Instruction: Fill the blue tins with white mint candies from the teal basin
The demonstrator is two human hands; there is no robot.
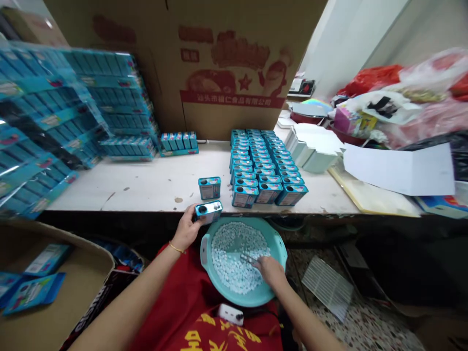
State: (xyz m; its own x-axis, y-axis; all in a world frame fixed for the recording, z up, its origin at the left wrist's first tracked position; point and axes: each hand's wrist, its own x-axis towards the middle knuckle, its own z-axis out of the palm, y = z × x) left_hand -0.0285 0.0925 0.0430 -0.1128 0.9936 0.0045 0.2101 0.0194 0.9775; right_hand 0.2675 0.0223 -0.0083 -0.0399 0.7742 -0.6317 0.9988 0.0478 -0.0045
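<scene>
My left hand is wrapped round a small blue box, held upright at the table's front edge, just above the rim of a turquoise basin. Many small white pieces lie in the basin. Over them, my right hand is closed on a metal scoop, whose far end is among the pieces. Another blue box stands on the table just behind the held one. Rows of blue boxes stand to its right.
The white table backs onto a large carton. Wrapped stacks of blue boxes stand at left, above an open carton. White card pieces and plastic bags lie at right.
</scene>
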